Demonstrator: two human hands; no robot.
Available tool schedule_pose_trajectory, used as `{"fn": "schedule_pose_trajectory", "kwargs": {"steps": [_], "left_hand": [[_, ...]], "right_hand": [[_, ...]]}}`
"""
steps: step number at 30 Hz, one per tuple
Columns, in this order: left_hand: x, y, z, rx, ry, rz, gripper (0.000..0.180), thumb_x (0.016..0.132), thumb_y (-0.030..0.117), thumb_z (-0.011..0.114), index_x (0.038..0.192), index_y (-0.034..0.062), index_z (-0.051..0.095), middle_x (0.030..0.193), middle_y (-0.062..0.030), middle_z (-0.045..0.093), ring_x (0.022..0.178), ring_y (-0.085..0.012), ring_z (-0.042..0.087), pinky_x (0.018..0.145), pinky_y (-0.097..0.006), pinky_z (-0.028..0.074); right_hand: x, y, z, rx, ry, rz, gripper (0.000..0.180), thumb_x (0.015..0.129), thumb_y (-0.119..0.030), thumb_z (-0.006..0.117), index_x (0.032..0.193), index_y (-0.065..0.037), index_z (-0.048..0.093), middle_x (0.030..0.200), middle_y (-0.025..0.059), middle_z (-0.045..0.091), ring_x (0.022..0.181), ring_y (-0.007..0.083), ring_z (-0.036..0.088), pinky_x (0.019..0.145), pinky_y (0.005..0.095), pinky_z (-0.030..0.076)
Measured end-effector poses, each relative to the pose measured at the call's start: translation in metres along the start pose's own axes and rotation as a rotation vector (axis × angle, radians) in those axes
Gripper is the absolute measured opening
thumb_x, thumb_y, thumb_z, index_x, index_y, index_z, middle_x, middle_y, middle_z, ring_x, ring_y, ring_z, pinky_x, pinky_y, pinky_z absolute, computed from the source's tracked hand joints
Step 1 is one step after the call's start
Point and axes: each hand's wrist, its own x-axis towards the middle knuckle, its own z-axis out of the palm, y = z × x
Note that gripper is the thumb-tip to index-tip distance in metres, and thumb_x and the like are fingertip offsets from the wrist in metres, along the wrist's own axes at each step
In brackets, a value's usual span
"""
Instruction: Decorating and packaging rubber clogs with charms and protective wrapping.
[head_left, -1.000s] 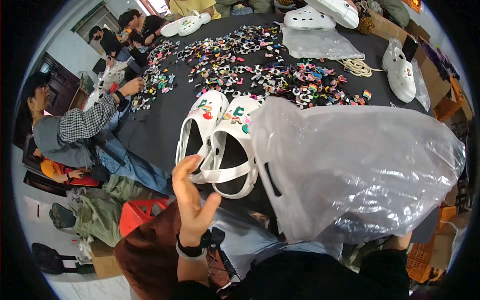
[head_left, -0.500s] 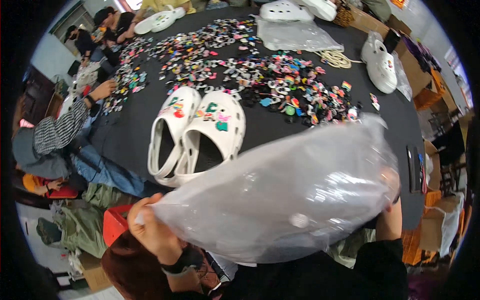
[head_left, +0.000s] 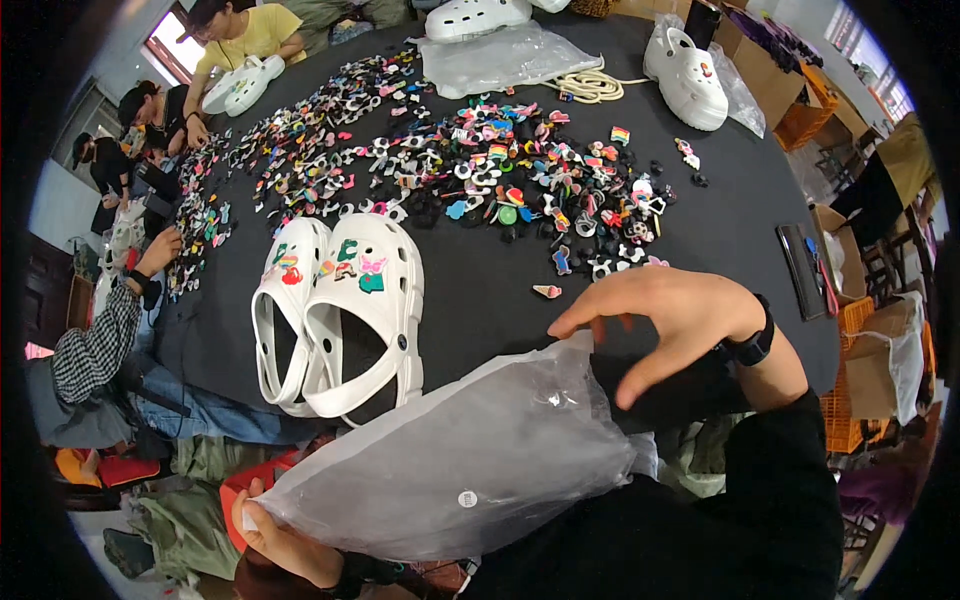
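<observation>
A translucent plastic bag point(head_left: 450, 455) with a small round sticker lies slanted across my front, by the table's near edge. My left hand point(head_left: 285, 540) pinches its lower left corner between thumb and fingers. Over the bag's upper right corner hovers my right hand point(head_left: 690, 320), thumb and fingers spread, gripping nothing. Just beyond the bag, a pair of white clogs stands side by side: the right clog point(head_left: 385, 265) and the left clog point(head_left: 290, 310), both with colourful charms on their toes. A loose ice-cream-cone charm point(head_left: 547, 291) lies near my right fingertips.
Heaps of small charms point(head_left: 500, 190) cover the middle of the black table point(head_left: 480, 300). Farther off are another white clog point(head_left: 690, 85), a flat plastic bag point(head_left: 505, 60) and coiled cord point(head_left: 590, 88). A black case point(head_left: 800, 270) lies at right. Other people work along the left side.
My right hand has let go of the bag's right end and opened above it. The bag has sunk lower and flattened, its left corner still in my left hand. The view has shifted.
</observation>
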Motion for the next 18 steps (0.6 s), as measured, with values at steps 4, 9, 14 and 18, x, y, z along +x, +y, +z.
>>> {"fn": "schedule_pose_trajectory", "kwargs": {"steps": [4,9,14,18], "left_hand": [[0.000,-0.005,-0.003,0.024,0.086,0.054,0.039,0.098,0.031,0.054,0.126,0.0040,0.047,0.124,-0.0132,0.054,0.111,-0.0224,0.052,0.097,-0.039,0.044],[-0.001,-0.009,-0.013,0.013,0.080,0.046,0.038,0.098,0.030,0.055,0.125,0.0039,0.047,0.124,-0.0132,0.054,0.110,-0.0226,0.053,0.096,-0.039,0.045],[0.004,-0.010,-0.011,0.007,0.023,0.066,0.034,0.096,0.027,0.058,0.119,0.0029,0.051,0.114,-0.0128,0.059,0.100,-0.0219,0.057,0.090,-0.038,0.048],[-0.001,-0.005,0.006,0.030,-0.015,-0.019,0.032,0.096,0.026,0.059,0.116,0.0020,0.053,0.101,-0.0113,0.060,0.090,-0.0199,0.058,0.084,-0.035,0.049]], "right_hand": [[0.008,0.025,0.003,0.084,0.167,0.147,0.052,0.081,-0.035,0.077,0.121,-0.006,0.061,0.106,0.0047,0.066,0.083,0.0135,0.059,0.067,0.0282,0.047],[0.017,0.041,0.022,0.112,0.055,0.117,0.042,0.085,-0.031,0.073,0.115,-0.004,0.062,0.100,0.0028,0.065,0.083,0.0111,0.059,0.068,0.0249,0.046],[0.022,0.063,0.039,0.537,0.336,0.148,0.017,0.098,-0.021,0.058,0.100,-0.005,0.057,0.087,-0.0039,0.057,0.079,0.0031,0.051,0.066,0.0219,0.042],[0.021,0.060,0.047,0.624,0.545,0.152,0.016,0.101,-0.021,0.052,0.104,-0.006,0.054,0.082,-0.0058,0.050,0.073,0.0013,0.044,0.064,0.0195,0.038]]}}
